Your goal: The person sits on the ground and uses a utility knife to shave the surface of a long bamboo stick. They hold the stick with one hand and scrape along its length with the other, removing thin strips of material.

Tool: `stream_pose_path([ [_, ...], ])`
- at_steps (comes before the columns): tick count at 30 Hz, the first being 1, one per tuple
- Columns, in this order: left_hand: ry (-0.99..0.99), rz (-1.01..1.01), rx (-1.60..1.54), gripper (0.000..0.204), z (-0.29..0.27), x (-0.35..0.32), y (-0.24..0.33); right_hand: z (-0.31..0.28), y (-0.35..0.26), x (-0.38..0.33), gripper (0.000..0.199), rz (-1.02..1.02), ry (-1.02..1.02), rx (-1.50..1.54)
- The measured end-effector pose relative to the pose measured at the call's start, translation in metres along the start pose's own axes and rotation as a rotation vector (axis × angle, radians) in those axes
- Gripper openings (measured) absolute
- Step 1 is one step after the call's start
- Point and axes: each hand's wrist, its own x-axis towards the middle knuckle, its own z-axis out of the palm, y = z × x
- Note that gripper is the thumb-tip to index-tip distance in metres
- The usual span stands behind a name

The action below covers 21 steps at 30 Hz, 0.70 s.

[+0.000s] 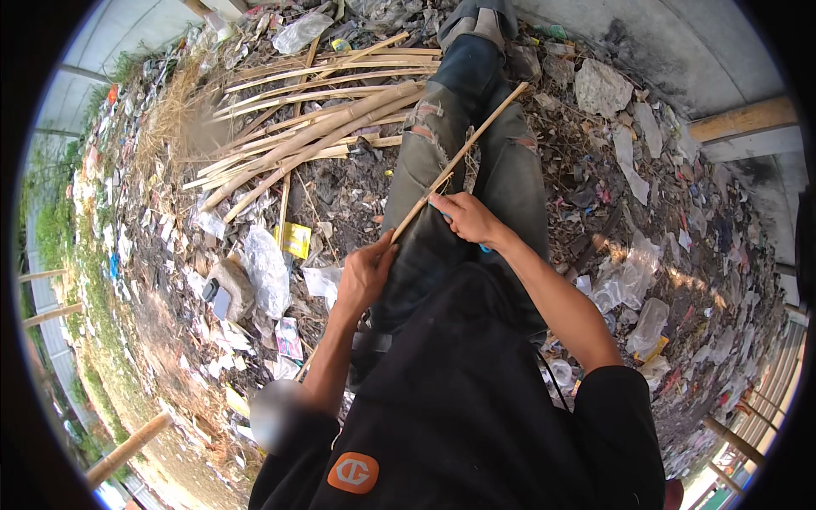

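A long, thin bamboo strip slants across my outstretched legs, its far end beyond the knees. My left hand is closed around its near end, above my left thigh. Farther up the strip, my right hand is closed, with the thumb pressed along the strip. A bit of blue handle sticks out beneath that hand; the rest of this tool is hidden by the fingers and the dark trousers. Beyond my left hand, several split bamboo strips lie in a loose pile on the ground.
Litter and plastic scraps cover the ground around my legs. A stone sits to the left, and a pale rock slab lies at the far right. Grey wall panels with a bamboo pole stand behind it.
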Motion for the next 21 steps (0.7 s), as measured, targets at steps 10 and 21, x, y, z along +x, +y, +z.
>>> stream_pose_path([
  [10,0.03,0.036,0.039,0.039,0.001,0.002,0.001,0.008,0.001,-0.007,0.063,-0.187,0.254,-0.412],
  [21,0.018,0.082,0.094,0.028,0.005,0.033,0.043,0.021,-0.011,-0.013,0.063,-0.193,0.132,-0.467],
])
